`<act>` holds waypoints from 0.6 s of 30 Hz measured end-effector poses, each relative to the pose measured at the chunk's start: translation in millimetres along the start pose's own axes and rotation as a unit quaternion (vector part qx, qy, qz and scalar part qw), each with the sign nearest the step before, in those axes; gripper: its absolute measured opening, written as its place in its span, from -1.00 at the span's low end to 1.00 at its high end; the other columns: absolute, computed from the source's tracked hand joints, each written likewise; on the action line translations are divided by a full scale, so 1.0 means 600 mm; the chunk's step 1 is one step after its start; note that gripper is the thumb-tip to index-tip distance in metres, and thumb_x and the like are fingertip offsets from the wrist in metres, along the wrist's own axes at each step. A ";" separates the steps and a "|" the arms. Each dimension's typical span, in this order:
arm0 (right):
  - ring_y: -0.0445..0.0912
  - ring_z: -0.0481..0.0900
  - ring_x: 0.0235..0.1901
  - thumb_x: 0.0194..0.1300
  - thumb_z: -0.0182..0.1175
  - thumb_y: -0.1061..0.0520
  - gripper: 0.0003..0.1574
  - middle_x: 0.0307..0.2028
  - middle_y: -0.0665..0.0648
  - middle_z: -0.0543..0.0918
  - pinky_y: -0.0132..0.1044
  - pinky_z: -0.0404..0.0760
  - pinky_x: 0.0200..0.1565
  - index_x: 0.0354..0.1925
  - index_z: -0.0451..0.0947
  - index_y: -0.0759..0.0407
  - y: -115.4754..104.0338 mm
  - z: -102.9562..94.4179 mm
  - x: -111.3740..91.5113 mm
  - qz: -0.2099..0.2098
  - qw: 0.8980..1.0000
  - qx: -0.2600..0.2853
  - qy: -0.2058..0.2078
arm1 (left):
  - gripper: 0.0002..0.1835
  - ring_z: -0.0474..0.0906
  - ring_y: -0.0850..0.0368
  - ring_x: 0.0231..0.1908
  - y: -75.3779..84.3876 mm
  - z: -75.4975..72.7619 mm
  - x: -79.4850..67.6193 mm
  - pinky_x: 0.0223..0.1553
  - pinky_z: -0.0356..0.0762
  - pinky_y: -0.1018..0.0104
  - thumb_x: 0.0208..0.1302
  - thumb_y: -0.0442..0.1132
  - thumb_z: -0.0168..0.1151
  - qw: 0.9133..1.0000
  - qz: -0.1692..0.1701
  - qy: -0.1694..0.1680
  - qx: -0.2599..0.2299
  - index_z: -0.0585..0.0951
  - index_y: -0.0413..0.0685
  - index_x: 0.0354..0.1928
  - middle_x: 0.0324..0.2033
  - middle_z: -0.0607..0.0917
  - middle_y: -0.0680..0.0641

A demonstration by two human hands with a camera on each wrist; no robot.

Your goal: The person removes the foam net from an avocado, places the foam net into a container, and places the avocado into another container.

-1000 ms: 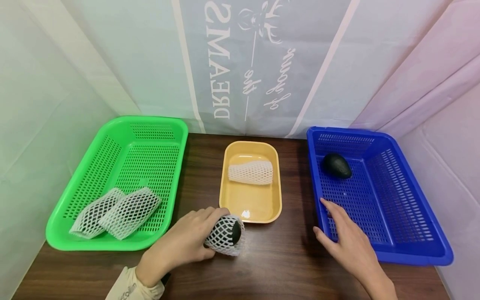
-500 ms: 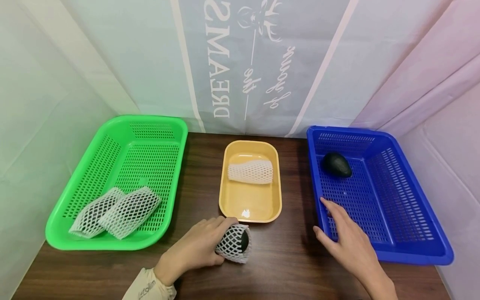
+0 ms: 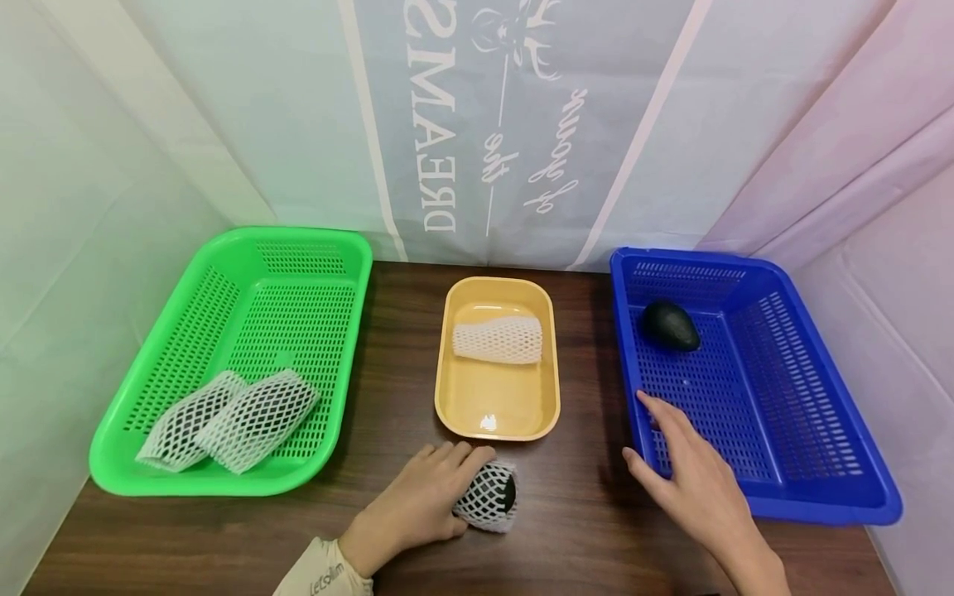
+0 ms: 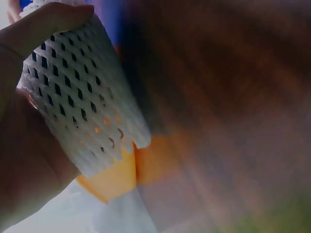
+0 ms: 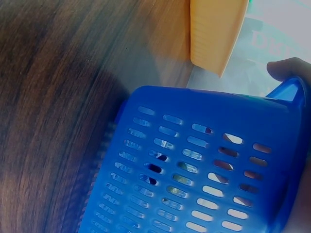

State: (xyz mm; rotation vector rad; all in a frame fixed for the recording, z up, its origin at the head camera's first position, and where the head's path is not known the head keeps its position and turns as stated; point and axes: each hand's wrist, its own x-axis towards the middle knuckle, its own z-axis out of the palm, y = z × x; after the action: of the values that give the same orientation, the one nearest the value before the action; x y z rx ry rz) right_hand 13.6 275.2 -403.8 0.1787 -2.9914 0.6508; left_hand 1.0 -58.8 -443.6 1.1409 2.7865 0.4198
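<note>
My left hand (image 3: 425, 501) grips an avocado in a white foam net (image 3: 488, 497), just in front of the yellow tray. The dark fruit shows through the mesh and at the net's right end. In the left wrist view my thumb lies across the foam net (image 4: 73, 92). At the near left side of the blue basket (image 3: 812, 513), my right hand (image 3: 696, 484) rests over the rim with fingers extended and nothing held. A bare dark avocado (image 3: 669, 325) lies inside that basket, toward the back.
A flat, white foam net (image 3: 498, 340) lies in the yellow tray (image 3: 495, 430). The green basket (image 3: 305, 319) at left has two netted avocados (image 3: 257, 418) in its near part. All stand on a brown wooden table (image 3: 566, 530), with a printed cloth (image 3: 477, 248) behind.
My left hand has moved right and nearer the table's front, carrying the netted avocado away from the green basket's side. The right hand stays at the blue basket.
</note>
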 end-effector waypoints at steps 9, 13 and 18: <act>0.21 0.59 0.03 0.24 0.34 -0.02 -0.03 0.28 0.26 0.45 0.27 0.57 -0.23 0.51 0.14 -0.04 0.001 0.000 0.000 -0.002 1.000 -0.002 0.003 | 0.00 0.51 0.12 -0.03 0.007 0.011 -0.004 -0.04 0.53 0.17 -0.25 0.01 0.64 0.999 -0.001 0.011 0.030 0.35 0.07 0.32 0.00 0.58 0.06; 0.21 0.59 0.04 0.24 0.35 -0.01 -0.04 0.29 0.27 0.45 0.28 0.56 -0.20 0.50 0.16 -0.03 0.001 0.002 0.000 -0.005 1.000 -0.005 0.008 | -0.02 0.53 0.11 0.01 0.005 0.009 -0.008 -0.01 0.54 0.14 -0.20 0.03 0.62 1.000 0.003 0.016 0.021 0.34 0.07 0.34 0.02 0.59 0.05; 0.26 0.53 0.12 0.20 0.37 0.02 -0.03 0.30 0.29 0.44 0.32 0.52 -0.10 0.49 0.19 -0.02 0.002 0.005 0.000 -0.017 1.000 -0.004 0.024 | -0.02 0.54 0.11 0.08 -0.001 0.005 -0.015 0.04 0.54 0.10 -0.09 0.08 0.56 1.000 0.004 0.019 -0.013 0.31 0.07 0.39 0.08 0.59 0.05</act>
State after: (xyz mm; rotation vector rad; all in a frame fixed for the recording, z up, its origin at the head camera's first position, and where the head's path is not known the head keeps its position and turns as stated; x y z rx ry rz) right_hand 13.3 275.3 -406.9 0.2096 -2.9391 0.6296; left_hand 7.7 -64.7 -446.7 1.1521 2.7996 0.4823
